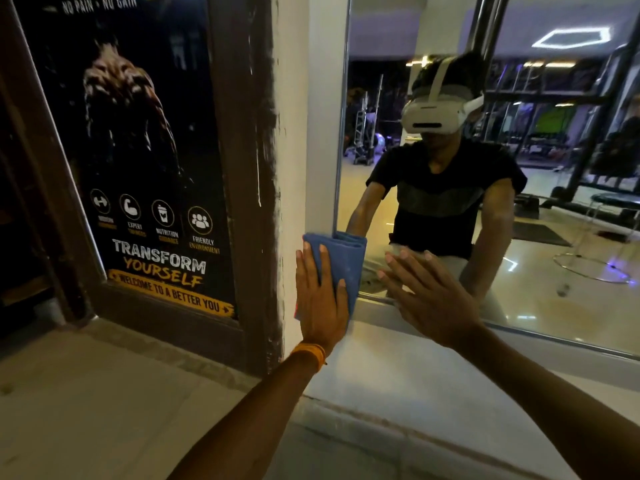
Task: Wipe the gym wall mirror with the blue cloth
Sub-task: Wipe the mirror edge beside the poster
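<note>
Hands: 2, left hand [320, 299] and right hand [429, 296]. Blue cloth [346, 258]: 1. Wall mirror [554, 237]: 1. Poster [138, 133]: 1, with 4 round icons [162, 212] in 1 row. Orange wristband [310, 355]: 1. In the glass: 1 reflected person [440, 202], 1 white headset [433, 116].

A tall gym poster [138, 161] fills the left, showing a muscular back above four round icons and the words "TRANSFORM YOURSELF" and "WELCOME TO A BETTER YOU". Its dark frame [242, 168] is scuffed along the right edge, beside a white pillar [294, 133]. Below lie a pale ledge [398, 368] and grey floor [86, 393].
</note>
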